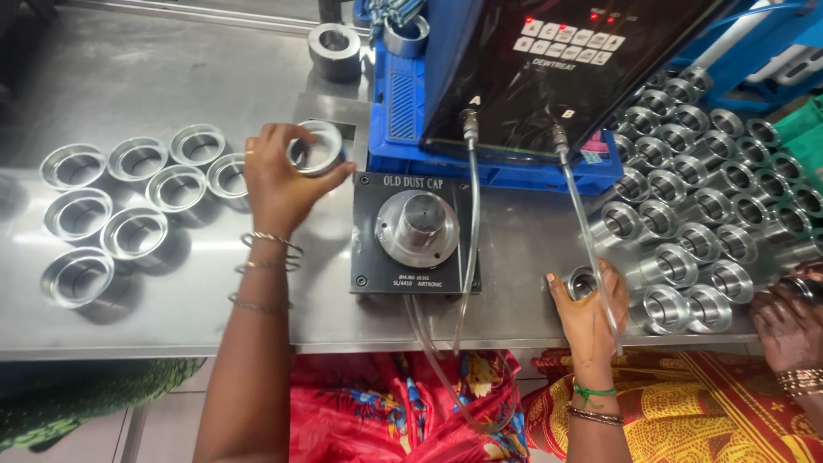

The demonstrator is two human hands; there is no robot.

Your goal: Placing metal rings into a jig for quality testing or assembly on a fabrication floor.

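On a steel tabletop (171,300), the left hand (279,180) closes around a metal ring (315,147), left of a black fixture (417,233). The right hand (587,309) grips another metal cup (583,281) nearby right. Both look rigid, smooth, probably slippery; best held by the rim.

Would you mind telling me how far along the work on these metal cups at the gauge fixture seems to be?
Eight metal cups lie grouped on the left of the steel table, seemingly done. The left hand holds one ring-shaped cup beside the fixture block, whose centre post is bare. The right hand grips another cup. A much larger batch waits on the right.
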